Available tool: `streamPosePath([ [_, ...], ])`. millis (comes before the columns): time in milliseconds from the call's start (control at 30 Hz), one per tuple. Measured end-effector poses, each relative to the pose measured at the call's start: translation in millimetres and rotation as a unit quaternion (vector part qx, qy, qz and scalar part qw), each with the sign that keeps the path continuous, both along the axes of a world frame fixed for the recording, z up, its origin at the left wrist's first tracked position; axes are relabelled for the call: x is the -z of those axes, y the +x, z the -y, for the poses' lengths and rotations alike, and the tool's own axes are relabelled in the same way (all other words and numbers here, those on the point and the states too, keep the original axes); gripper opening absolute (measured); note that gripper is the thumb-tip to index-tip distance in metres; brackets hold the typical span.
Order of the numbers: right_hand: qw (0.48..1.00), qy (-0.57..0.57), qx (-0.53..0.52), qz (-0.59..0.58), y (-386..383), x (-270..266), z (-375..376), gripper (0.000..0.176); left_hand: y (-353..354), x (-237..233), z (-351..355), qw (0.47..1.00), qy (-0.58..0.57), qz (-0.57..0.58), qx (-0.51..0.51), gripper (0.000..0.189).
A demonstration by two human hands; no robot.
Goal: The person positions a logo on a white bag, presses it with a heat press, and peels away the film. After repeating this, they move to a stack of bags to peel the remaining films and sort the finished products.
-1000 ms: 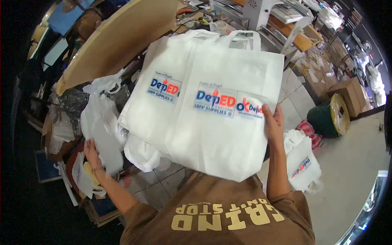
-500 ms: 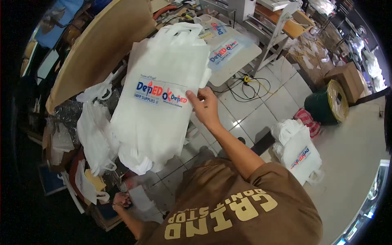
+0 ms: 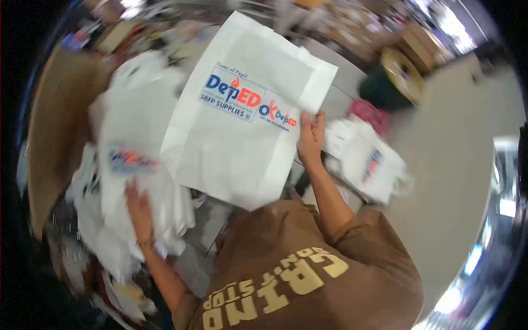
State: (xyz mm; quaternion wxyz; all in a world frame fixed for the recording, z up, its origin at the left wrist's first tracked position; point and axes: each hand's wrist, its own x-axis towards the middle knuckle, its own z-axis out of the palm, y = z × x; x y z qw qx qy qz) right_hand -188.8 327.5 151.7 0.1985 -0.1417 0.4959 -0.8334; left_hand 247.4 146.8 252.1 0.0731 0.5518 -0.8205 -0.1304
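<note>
A flat white bag [image 3: 231, 151] with blue and red "DepED" print is lifted in front of me, tilted. My right hand [image 3: 312, 137] pinches it by its right edge, with the thumb on the printed face. No handles show on this bag. To its left lies a stack of similar white bags [image 3: 137, 115], whose top print is blurred. My left hand [image 3: 139, 212] is on or just over the lower part of that stack, fingers stretched out and nothing in them.
On the pale table [image 3: 440, 181] at right rests another pile of printed white bags [image 3: 349, 140], beside a red cloth [image 3: 369, 114]. Behind stand a green round container [image 3: 379, 85] and a cardboard box [image 3: 421, 44]. A brown board [image 3: 60, 121] rises at far left.
My right hand has lifted one printed bag off the stack and carried it to the right. My left hand has come up from low left to the stack. The view has turned rightward.
</note>
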Motion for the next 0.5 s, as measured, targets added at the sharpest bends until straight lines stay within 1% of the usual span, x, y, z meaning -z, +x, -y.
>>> streamPosePath([
  [33, 0.998, 0.024, 0.049, 0.028, -22, 27, -31, 0.020, 0, -8, 0, 1.000, 0.020, -0.017, -0.012, 0.053],
  [67, 0.991, -0.008, 0.083, 0.100, -42, 57, -64, 0.030, 13, 0, 10, 1.000, 0.018, -0.016, 0.010, 0.053],
  [100, 0.988, 0.005, 0.117, 0.096, -61, 91, -98, 0.030, 20, 5, 17, 1.000, 0.011, -0.013, 0.026, 0.053],
  [133, 0.954, 0.067, 0.250, 0.148, -79, 126, -130, 0.039, 15, 1, 13, 0.999, 0.025, -0.023, 0.016, 0.054],
  [167, 0.898, 0.122, 0.371, 0.200, -91, 154, -158, 0.049, 11, -3, 11, 0.999, 0.033, -0.030, 0.001, 0.055],
  [233, 0.868, 0.093, 0.465, 0.146, -107, 194, -212, 0.066, 18, -1, 15, 0.999, 0.037, -0.022, 0.032, 0.055],
  [300, 0.770, 0.227, 0.549, 0.231, -120, 241, -270, 0.066, 25, -5, 22, 0.997, 0.042, -0.014, 0.055, 0.055],
  [367, 0.688, 0.184, 0.592, 0.377, -120, 221, -284, 0.064, 26, -11, 28, 0.996, 0.060, 0.030, 0.058, 0.055],
  [400, 0.687, 0.183, 0.591, 0.381, -117, 229, -296, 0.064, 26, -12, 31, 0.996, 0.076, 0.014, 0.049, 0.056],
  [467, 0.634, 0.330, 0.551, 0.430, -115, 257, -322, 0.063, 35, -8, 40, 0.995, 0.091, 0.002, 0.047, 0.058],
  [500, 0.636, 0.330, 0.548, 0.433, -118, 286, -335, 0.063, 37, -8, 42, 0.993, 0.109, -0.011, 0.044, 0.059],
])
